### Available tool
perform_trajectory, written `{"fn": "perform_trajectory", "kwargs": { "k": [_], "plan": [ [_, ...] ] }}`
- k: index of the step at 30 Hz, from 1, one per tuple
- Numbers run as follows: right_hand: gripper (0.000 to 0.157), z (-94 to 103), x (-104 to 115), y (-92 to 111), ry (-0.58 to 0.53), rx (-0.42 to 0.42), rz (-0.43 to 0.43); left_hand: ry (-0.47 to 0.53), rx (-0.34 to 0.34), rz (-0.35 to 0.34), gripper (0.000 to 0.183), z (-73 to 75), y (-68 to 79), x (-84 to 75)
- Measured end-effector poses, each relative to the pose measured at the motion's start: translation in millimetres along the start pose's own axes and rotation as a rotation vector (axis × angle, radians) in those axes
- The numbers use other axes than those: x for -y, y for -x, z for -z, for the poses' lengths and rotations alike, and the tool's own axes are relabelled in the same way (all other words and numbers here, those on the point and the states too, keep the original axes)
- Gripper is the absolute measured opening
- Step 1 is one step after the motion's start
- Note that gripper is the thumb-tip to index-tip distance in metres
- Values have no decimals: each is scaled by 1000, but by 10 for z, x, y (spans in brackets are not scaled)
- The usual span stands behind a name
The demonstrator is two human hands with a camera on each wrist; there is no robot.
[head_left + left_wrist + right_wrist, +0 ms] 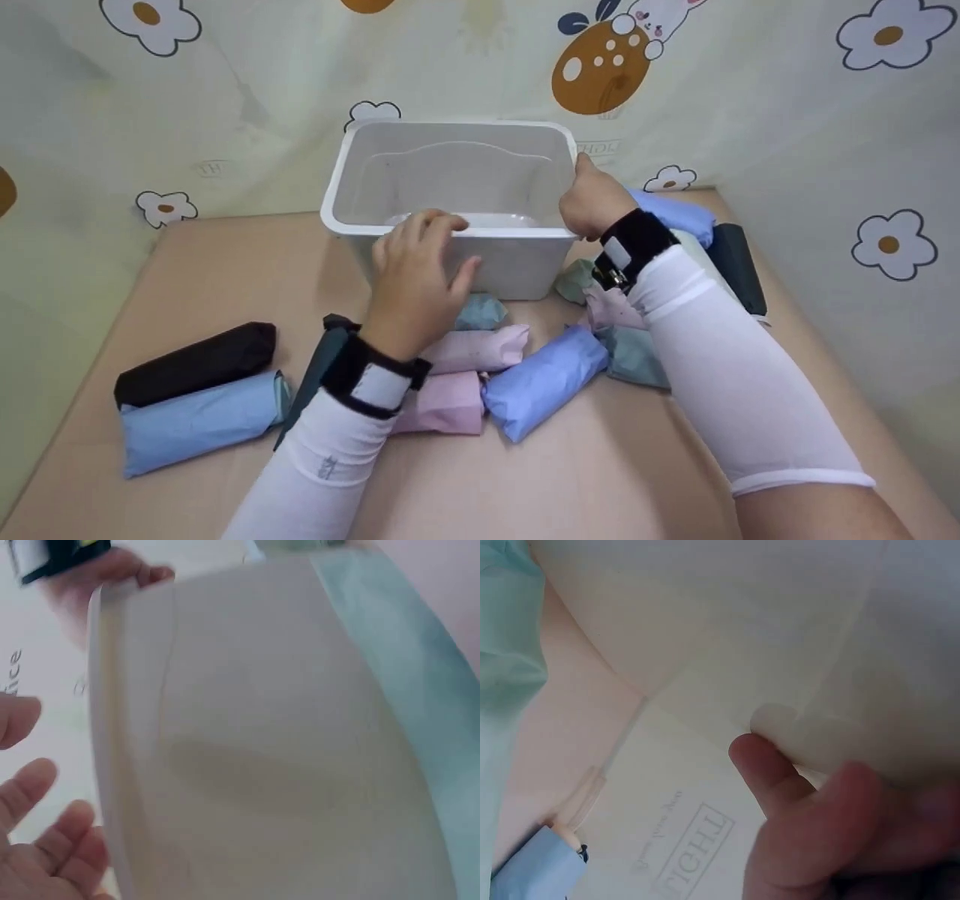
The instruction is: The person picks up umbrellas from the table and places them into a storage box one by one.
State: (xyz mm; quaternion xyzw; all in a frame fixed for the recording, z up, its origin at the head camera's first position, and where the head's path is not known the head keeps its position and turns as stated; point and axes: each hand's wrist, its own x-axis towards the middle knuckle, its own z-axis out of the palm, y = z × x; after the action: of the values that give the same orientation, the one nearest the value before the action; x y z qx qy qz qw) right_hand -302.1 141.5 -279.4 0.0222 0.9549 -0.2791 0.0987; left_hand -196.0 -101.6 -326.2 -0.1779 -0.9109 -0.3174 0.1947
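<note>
A white plastic storage bin (510, 262) stands toward the back of the table, its open top tipped toward me. My right hand (598, 199) grips the bin's right rim near the front corner, and in the right wrist view its fingers (769, 769) lie against the translucent wall. My left hand (416, 289) is in front of the bin with its fingers loosely spread near the front rim. In the left wrist view its fingertips (75, 821) are beside the rim (101, 727), not curled round it. Inside the bin, only its bare floor and walls show.
Several fabric-covered rolls lie around the bin, including a black one (199, 364) and a light blue one (202, 424) at left. Nearer the middle are a pink roll (442, 405) and a blue one (546, 382). A dark green roll (739, 270) lies by the right edge.
</note>
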Motion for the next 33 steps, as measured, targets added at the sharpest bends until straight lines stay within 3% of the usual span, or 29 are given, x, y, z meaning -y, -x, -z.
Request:
{"fn": "perform_trajectory", "kwargs": {
  "k": [4,9,16,24,27,33],
  "plan": [
    [85,15,18,9,-5,4,-1,-63,32,75,46,275,216,242],
    [83,6,20,0,-20,8,7,-101,27,152,51,504,387,498],
    [73,-12,-18,-3,-13,-4,28,-90,-9,205,53,709,402,656],
    [69,-16,-11,11,-40,-2,44,-113,4,241,53,813,482,752],
    [69,-2,-20,22,-44,-1,38,-160,73,275,55,866,529,877],
    [64,8,-21,26,-62,-3,23,-275,302,375,69,1015,700,1213]
  ]
}}
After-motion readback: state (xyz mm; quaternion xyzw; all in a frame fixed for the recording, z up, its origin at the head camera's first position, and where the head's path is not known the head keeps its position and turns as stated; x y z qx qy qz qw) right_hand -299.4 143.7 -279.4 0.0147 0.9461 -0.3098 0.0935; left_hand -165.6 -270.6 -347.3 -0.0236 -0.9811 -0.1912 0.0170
